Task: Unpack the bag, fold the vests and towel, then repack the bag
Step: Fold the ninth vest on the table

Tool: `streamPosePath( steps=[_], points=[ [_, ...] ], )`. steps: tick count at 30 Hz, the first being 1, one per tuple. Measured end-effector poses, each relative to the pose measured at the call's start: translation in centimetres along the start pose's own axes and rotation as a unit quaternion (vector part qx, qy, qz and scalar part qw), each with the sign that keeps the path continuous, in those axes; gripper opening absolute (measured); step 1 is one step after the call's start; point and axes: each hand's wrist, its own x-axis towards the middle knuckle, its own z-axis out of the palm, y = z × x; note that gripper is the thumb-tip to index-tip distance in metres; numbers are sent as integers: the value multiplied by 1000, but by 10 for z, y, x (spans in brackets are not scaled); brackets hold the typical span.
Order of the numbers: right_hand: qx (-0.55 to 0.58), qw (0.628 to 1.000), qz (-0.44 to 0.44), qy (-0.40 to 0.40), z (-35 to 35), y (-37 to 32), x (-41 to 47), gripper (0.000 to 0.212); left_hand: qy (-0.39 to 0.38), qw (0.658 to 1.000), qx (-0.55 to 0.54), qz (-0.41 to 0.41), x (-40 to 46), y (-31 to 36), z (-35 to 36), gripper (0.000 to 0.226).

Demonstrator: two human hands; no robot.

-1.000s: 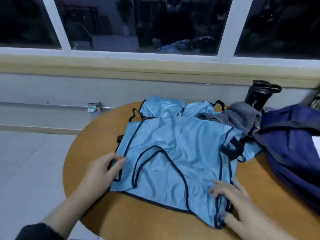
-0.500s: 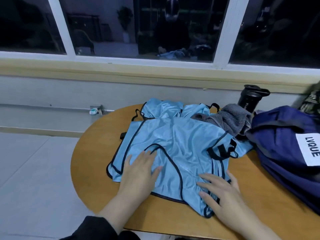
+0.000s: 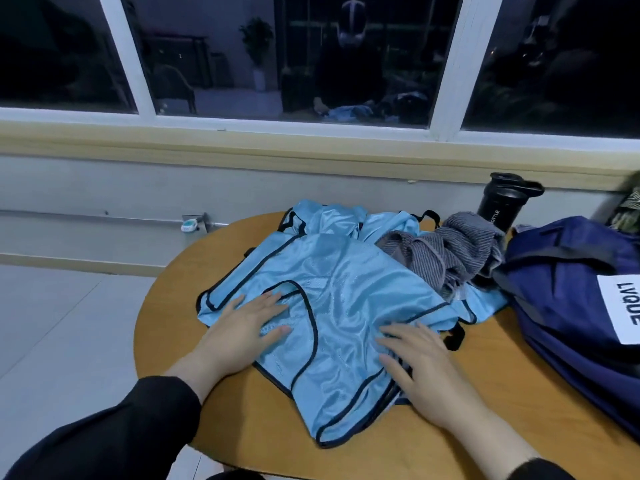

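Since the frame a second back, both hands have slid inward onto the cloth: the left hand (image 3: 242, 336) went from the vest's left edge to a spot well inside it, and the right hand (image 3: 420, 365) went from the lower right hem up toward the middle.

Top vest (image 3: 332, 306): light blue, dark piping, spread across the centre of the frame on the round wooden table (image 3: 166, 323). Its lower hem reaches down toward the bottom centre; the cloth is creased, not yet folded into a neat shape.

Left hand: palm down, fingers straight and close together, pressing flat on the left part of the vest beside the curved piping of the arm opening. Nothing gripped.

Right hand: palm down, fingers spread and straight, pressing on the right part of the vest, near its bunched edge and a black strap end. Nothing gripped.

Second vest (image 3: 332, 220): same blue, lying partly under the first, showing at the upper centre of the table.

Towel (image 3: 446, 251): grey, striped, crumpled in a heap on the blue cloth, right of centre, touching the bag.

Bag (image 3: 561, 282): dark blue, at the right edge of the frame on the table, white label reading LVQUE.

Black bottle (image 3: 498, 204): upright behind the towel, upper right, lid flipped open.

Dark sleeves cover both forearms at the bottom of the frame. Window (image 3: 311, 64) across the top, dark outside, with reflections in the glass.
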Motion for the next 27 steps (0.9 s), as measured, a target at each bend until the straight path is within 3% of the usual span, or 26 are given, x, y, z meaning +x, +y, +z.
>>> streamPosePath(
  steps=[3, 7, 11, 15, 19, 21, 25, 27],
  points=[
    [-12, 1000, 16, 1, 4, 1, -2, 56, 98, 995, 7, -4, 5, -1, -1, 52],
    [-7, 999, 16, 32, 3, -1, 1, 45, 228, 973, -22, 23, -13, 37, 8, 42],
    [-11, 999, 16, 34, 3, -1, 2, 44, 144, 985, -86, 49, -51, 93, 26, 58],
    [-11, 998, 17, 62, 2, 0, 0, 46, 52, 995, -24, 83, -61, 111, 32, 64],
    [9, 985, 47, 167, -5, -2, -1, 49, 33, 997, -25, 67, -54, 90, 29, 59],
    [-28, 973, 102, 203, -6, 3, 0, 45, 40, 996, -51, 62, -52, 77, 25, 58],
    [-36, 980, 187, 65, -5, 6, 4, 47, 125, 988, -64, 63, -58, 76, 20, 53],
    [-27, 980, 189, 55, -8, 6, 5, 50, 164, 981, -42, 97, -70, 87, 22, 55]
  ],
)
